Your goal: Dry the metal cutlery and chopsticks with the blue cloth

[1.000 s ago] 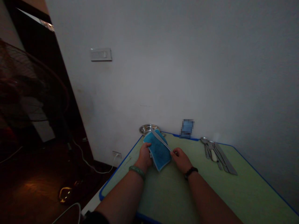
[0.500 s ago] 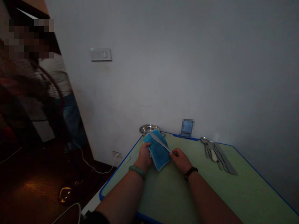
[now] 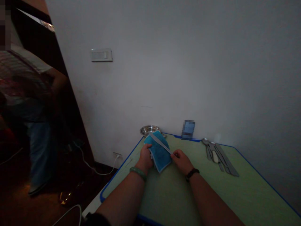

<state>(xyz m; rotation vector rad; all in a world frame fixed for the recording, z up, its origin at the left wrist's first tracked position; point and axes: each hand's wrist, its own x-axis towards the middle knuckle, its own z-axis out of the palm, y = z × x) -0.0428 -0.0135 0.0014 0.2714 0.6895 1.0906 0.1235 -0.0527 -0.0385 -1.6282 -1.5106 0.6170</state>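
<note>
My left hand is closed on a folded blue cloth held over the green table. A table knife lies slanted across the cloth, its blade pointing up and left. My right hand grips the knife's handle end at the cloth's right edge. Both hands are over the table's far left part.
A small metal bowl sits at the table's far left corner by the wall. Several spoons and knives lie on the right side. A blurred blue object stands against the wall. A person walks at left, with cables on the floor.
My hands, cloth and knife have hardly shifted. The person at left has come into view and moved across the dark doorway toward the near left.
</note>
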